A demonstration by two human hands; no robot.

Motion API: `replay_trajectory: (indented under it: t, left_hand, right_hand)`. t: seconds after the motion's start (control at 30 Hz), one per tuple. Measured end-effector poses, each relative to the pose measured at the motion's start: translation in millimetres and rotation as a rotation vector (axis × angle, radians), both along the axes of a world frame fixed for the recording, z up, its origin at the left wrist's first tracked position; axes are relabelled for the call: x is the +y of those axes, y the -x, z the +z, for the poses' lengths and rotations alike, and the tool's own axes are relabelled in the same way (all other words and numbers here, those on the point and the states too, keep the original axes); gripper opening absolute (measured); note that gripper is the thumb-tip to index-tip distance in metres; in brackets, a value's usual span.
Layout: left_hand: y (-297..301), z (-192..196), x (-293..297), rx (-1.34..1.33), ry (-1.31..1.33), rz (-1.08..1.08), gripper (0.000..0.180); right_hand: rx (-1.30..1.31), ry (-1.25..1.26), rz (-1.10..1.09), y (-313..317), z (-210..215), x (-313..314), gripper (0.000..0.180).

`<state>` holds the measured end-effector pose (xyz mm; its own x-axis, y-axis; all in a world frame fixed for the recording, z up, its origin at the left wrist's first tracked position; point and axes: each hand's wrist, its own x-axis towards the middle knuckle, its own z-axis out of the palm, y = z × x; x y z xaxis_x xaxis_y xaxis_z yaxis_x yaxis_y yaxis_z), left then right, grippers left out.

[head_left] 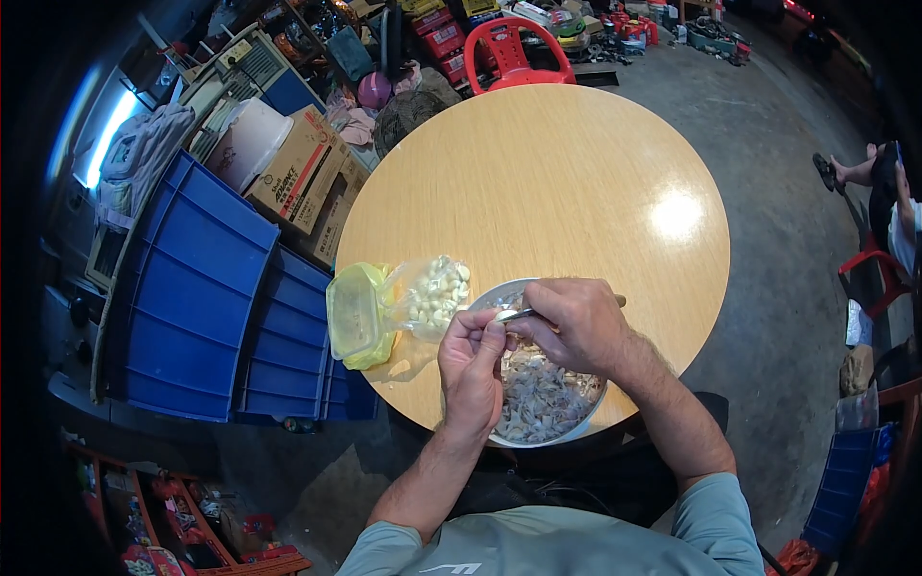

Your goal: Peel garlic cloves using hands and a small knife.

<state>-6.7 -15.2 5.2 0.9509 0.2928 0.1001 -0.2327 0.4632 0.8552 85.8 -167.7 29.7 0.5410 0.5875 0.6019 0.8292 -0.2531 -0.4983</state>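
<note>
Above a round bowl [605, 396] at the table's near edge, my two hands meet. My left hand [469, 374] pinches a small white piece that looks like a garlic clove [505, 315] between thumb and fingers. Closed round a small knife [521, 315], my right hand [576, 322] brings its dark blade against the clove; the handle end sticks out behind the hand. Greyish, papery-looking scraps [543, 401] fill the bowl, partly hidden by my hands. Left of it lies a clear plastic bag [437, 293] of white cloves, beside a clear tub [355, 309] in a yellow bag.
The bowl and bags stand on a round wooden table [538, 163]. A red plastic chair [514, 58] stands at its far side. Blue plastic panels [197, 288] and cardboard boxes [303, 173] crowd the left. At the far right a person [898, 202] sits on a red chair.
</note>
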Motion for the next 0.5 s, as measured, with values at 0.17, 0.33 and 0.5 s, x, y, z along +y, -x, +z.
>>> replay_trajectory:
  t: [0.17, 0.33, 0.5]
  left_hand:
    - [-0.1, 0.1, 1.0, 0.012, -0.003, -0.006, 0.011]
    - [-1.9, 1.4, 2.2, 0.053, 0.074, -0.032, 0.012]
    - [-1.0, 0.0, 3.0, 0.058, 0.092, -0.048, 0.013]
  right_hand:
    - [-0.004, -0.003, 0.015, 0.4, 0.6, -1.0, 0.023]
    - [0.037, -0.018, 0.017, -1.5, -0.9, -0.5, 0.026]
    - [0.021, -0.026, 0.013, -1.9, -1.4, 0.3, 0.027]
